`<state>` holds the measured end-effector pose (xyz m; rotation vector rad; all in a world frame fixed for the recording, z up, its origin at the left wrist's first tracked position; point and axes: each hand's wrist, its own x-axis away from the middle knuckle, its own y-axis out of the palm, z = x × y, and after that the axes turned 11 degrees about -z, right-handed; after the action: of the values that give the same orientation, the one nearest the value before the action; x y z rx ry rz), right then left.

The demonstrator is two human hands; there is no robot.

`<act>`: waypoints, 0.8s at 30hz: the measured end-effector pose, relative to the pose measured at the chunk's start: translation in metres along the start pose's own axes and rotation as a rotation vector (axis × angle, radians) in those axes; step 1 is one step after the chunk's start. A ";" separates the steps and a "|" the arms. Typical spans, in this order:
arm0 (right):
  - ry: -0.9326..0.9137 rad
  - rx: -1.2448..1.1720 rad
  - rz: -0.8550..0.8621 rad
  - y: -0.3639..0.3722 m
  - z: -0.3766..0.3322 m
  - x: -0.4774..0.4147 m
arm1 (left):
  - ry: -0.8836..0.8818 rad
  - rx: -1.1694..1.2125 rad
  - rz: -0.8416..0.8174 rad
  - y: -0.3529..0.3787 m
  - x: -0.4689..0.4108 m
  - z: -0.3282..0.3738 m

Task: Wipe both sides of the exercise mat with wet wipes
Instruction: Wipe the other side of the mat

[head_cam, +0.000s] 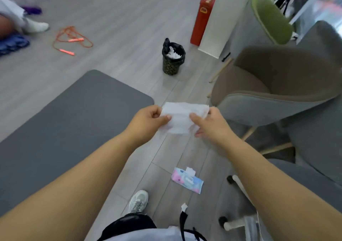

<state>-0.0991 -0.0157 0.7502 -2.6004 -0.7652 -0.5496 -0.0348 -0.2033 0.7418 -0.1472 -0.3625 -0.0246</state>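
Both hands, left point(148, 118) and right point(209, 124), pinch one wipe point(182, 117) stretched between them above the floor point(129, 18). One grey mat point(64, 120) lies flat to the left; one wipe pack point(187, 179) lies below, one bin point(173, 59) beyond.

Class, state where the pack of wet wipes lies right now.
In the head view, the pack of wet wipes lies on the floor right of centre, between the person's shoe and a chair's white wheeled base.
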 end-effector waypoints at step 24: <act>-0.213 0.575 -0.729 0.230 0.020 0.079 | -0.435 0.060 0.811 -0.011 0.308 -0.153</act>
<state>0.0997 -0.1529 0.7145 -1.8186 -1.6748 -0.1807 0.3070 -0.2363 0.7110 -0.2320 -0.7149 0.8294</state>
